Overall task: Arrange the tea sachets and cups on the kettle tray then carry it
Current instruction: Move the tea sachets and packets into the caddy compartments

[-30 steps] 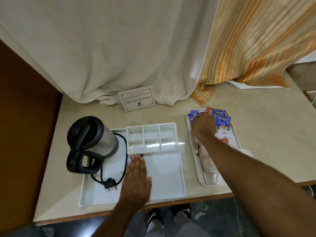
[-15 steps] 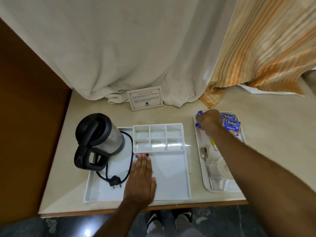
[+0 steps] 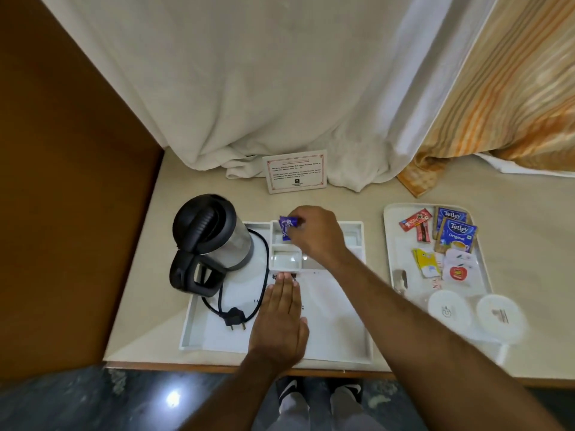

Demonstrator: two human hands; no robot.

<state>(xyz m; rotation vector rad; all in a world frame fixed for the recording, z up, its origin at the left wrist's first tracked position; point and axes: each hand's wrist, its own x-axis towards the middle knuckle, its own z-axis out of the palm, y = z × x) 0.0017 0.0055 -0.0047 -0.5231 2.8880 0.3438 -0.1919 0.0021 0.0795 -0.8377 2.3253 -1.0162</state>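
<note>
Now your right hand (image 3: 314, 236) has crossed from the side tray (image 3: 390, 219), at 3 o'clock, to the kettle tray (image 3: 193, 331), its fingers pinched on a purple sachet (image 3: 287, 227) over the back-left compartment of the divider, just beside the kettle (image 3: 211, 237) at its 3 o'clock. Your left hand (image 3: 280, 321) still lies flat and open on the tray floor, steadying it. Judging by that, the first sachet is about to be filed, while the Tetley sachets (image 3: 455, 237) and the cups (image 3: 449, 309) wait on the side tray.
</note>
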